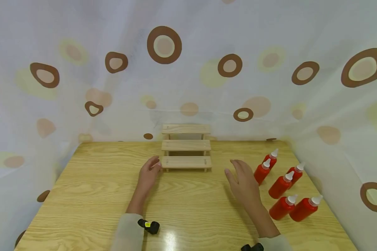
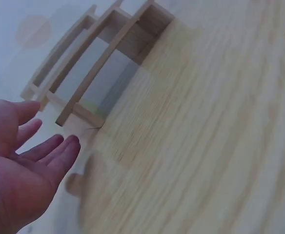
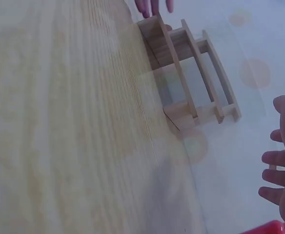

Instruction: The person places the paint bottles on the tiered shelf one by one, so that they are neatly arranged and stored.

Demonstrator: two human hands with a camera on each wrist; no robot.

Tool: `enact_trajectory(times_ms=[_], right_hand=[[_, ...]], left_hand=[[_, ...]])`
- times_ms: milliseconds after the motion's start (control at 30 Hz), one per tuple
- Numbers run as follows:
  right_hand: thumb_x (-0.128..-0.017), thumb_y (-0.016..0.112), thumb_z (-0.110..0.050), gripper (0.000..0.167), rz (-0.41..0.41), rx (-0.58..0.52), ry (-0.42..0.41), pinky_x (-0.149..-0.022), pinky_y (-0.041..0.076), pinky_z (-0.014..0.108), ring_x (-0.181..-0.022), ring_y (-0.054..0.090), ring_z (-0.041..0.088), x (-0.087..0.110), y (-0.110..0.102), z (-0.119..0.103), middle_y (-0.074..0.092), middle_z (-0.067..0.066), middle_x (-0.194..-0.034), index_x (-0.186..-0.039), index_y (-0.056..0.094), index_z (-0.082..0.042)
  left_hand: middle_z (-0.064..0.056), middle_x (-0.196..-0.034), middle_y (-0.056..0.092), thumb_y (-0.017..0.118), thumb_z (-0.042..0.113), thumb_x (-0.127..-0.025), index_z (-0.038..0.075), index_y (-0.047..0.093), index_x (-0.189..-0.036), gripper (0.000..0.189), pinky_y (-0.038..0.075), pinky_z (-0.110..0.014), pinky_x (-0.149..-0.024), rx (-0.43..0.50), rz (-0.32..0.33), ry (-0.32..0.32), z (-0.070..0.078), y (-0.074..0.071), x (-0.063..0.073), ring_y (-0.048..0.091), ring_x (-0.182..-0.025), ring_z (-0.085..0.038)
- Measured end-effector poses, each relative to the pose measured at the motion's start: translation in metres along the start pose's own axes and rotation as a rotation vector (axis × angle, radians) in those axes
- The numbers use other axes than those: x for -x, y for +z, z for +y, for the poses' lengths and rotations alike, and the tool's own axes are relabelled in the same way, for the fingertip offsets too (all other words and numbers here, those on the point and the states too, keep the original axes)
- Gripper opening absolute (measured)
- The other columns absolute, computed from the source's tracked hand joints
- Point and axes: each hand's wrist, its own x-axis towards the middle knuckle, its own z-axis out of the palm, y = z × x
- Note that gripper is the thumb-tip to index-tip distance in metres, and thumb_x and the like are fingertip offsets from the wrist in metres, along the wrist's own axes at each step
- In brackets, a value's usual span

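Note:
A three-step wooden stand is at the back middle of the table, near the patterned curtain. My left hand is at the stand's left front corner, fingers loosely bent and holding nothing. In the left wrist view, the fingertips of the left hand are close to the stand; whether they touch it I cannot tell. To the right of the stand, apart from it, my right hand hovers with relaxed, spread fingers and nothing in them. Red squeeze bottles with white nozzles stand right of that hand.
The wood-grain table has a white curtain with brown and yellow spots behind it and along both sides. Several squeeze bottles are grouped in loose pairs toward the right edge. In the right wrist view, one red bottle shows at the bottom.

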Motion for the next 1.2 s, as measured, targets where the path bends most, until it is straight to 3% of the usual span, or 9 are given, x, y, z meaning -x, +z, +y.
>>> enact_trajectory(times_ms=[100,233,500,700,833,933,967,1067,1200], right_hand=[[-0.106,0.045,-0.048,0.057,0.023,-0.021,0.019,-0.108,0.037,0.069,-0.141,0.039,0.041,0.016,-0.008,0.001,0.048,0.016,-0.151,-0.146,0.05,-0.008],[-0.106,0.046,-0.045,0.053,0.051,-0.062,0.038,-0.108,0.036,0.069,-0.139,0.04,0.041,0.035,-0.018,0.003,0.049,0.017,-0.149,-0.144,0.051,-0.008],[-0.105,0.055,-0.033,0.045,0.165,-0.118,0.053,-0.105,0.039,0.067,-0.133,0.045,0.041,0.067,-0.046,0.005,0.053,0.019,-0.143,-0.14,0.054,-0.006],[-0.099,0.065,-0.019,0.039,0.321,-0.075,0.072,-0.107,0.039,0.064,-0.13,0.046,0.04,0.091,-0.067,0.009,0.056,0.019,-0.139,-0.134,0.059,-0.002],[-0.095,0.068,-0.01,0.036,0.473,-0.049,0.032,-0.119,0.033,0.033,-0.126,0.048,0.039,0.102,-0.079,0.017,0.059,0.021,-0.134,-0.128,0.063,0.002],[-0.091,0.072,-0.004,0.036,0.588,-0.049,0.003,-0.11,0.027,0.01,-0.127,0.051,0.023,0.109,-0.086,0.028,0.061,0.022,-0.13,-0.126,0.066,0.004],[-0.089,0.073,-0.002,0.037,0.614,-0.052,0.004,-0.109,0.027,0.007,-0.128,0.05,0.016,0.111,-0.087,0.031,0.062,0.023,-0.13,-0.125,0.066,0.004],[-0.09,0.075,-0.005,0.04,0.636,-0.078,0.094,-0.105,0.029,0.003,-0.126,0.042,-0.009,0.115,-0.089,0.042,0.062,0.017,-0.132,-0.129,0.066,-0.001],[-0.092,0.074,-0.01,0.043,0.579,-0.178,0.266,-0.099,0.034,0.0,-0.116,0.045,-0.015,0.12,-0.087,0.054,0.06,-0.001,-0.128,-0.134,0.063,-0.008]], left_hand=[[-0.014,-0.15,0.049,0.054,0.022,-0.106,0.008,0.05,-0.147,0.044,0.042,-0.046,-0.114,0.122,0.027,-0.042,-0.007,0.006,-0.007,0.047,-0.138,-0.03],[-0.013,-0.15,0.049,0.053,0.02,-0.106,0.005,0.053,-0.143,0.04,0.044,-0.04,-0.114,0.196,0.041,-0.065,-0.013,0.012,-0.011,0.05,-0.136,-0.028],[-0.015,-0.152,0.046,0.052,0.014,-0.106,0.005,0.053,-0.143,0.038,0.043,-0.039,-0.114,0.202,0.029,-0.041,-0.015,0.017,-0.01,0.041,-0.144,-0.029],[-0.014,-0.155,0.043,0.052,0.016,-0.106,0.008,0.054,-0.144,0.038,0.04,-0.044,-0.117,0.153,0.029,-0.036,-0.018,0.017,-0.011,0.034,-0.148,-0.029],[-0.014,-0.155,0.043,0.052,0.016,-0.106,0.009,0.055,-0.143,0.038,0.04,-0.043,-0.117,0.156,0.032,-0.03,-0.019,0.016,-0.012,0.034,-0.148,-0.028],[-0.014,-0.155,0.042,0.053,0.016,-0.106,0.009,0.055,-0.143,0.038,0.04,-0.043,-0.116,0.157,0.029,-0.024,-0.018,0.015,-0.012,0.035,-0.148,-0.028],[-0.014,-0.155,0.042,0.052,0.016,-0.106,0.009,0.054,-0.143,0.038,0.04,-0.043,-0.116,0.156,0.026,-0.02,-0.018,0.016,-0.011,0.034,-0.148,-0.028],[-0.015,-0.156,0.041,0.052,0.015,-0.106,0.009,0.054,-0.144,0.039,0.04,-0.043,-0.116,0.151,0.023,-0.017,-0.018,0.016,-0.011,0.034,-0.148,-0.029],[-0.015,-0.157,0.04,0.052,0.016,-0.106,0.009,0.053,-0.145,0.039,0.04,-0.043,-0.117,0.153,0.012,-0.018,-0.019,0.016,-0.012,0.033,-0.149,-0.029]])
